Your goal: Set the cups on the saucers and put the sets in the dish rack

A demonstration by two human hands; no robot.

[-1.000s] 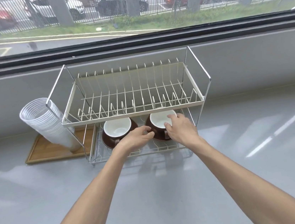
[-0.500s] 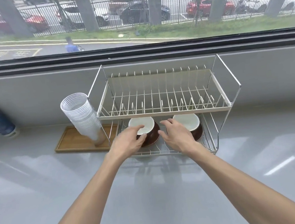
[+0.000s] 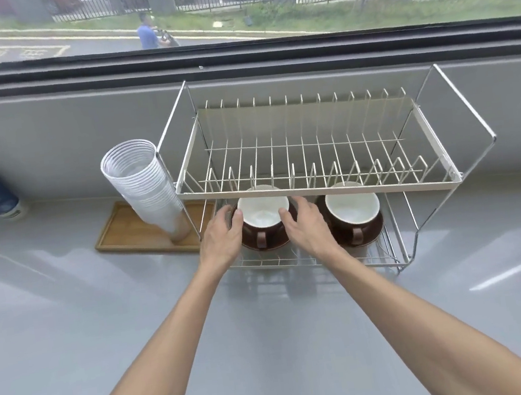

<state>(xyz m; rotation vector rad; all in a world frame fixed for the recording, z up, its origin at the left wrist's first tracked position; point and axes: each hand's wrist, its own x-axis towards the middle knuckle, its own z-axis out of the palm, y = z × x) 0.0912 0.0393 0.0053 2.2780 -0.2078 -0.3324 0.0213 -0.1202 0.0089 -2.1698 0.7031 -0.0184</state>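
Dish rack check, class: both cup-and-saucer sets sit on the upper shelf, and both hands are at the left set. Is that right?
Not quite. The head view shows both sets on the lower shelf of the dish rack; the upper shelf holds nothing. The left hand and right hand are indeed at the left set.

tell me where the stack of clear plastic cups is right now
In the head view, the stack of clear plastic cups stands on the wooden tray, just left of the dish rack, leaning against its left frame.
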